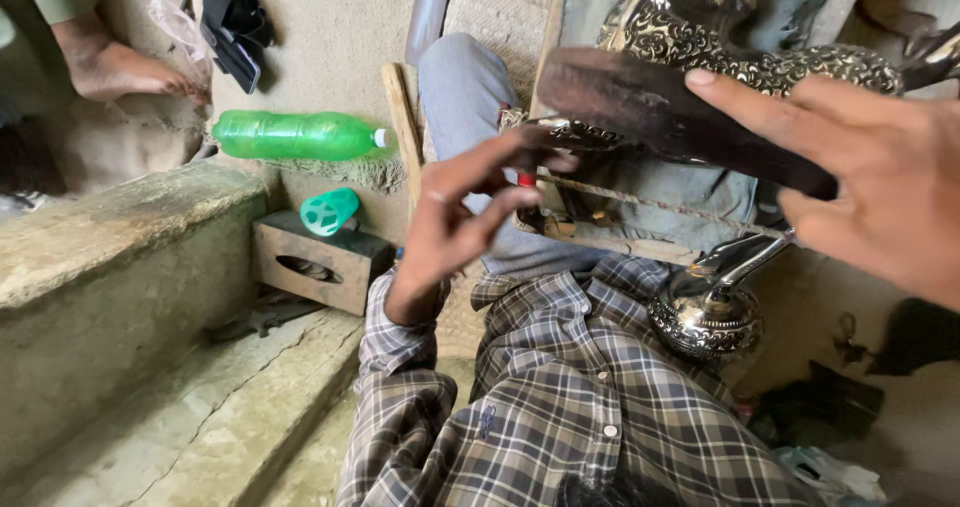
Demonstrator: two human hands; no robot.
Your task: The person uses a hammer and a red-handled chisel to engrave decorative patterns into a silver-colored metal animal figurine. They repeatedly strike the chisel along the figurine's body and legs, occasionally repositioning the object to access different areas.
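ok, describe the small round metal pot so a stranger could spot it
Start at the plaid shirt in the lower middle; just to its right sits the small round metal pot. It is shiny, engraved and has a curved spout, unlike the large dark ornate piece above it.

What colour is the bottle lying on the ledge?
Green plastic bottle with a white cap, seen in the head view.

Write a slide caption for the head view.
Left hand pinches a small red-tipped tool while right hand steadies a dark wooden block against an engraved metal vessel.
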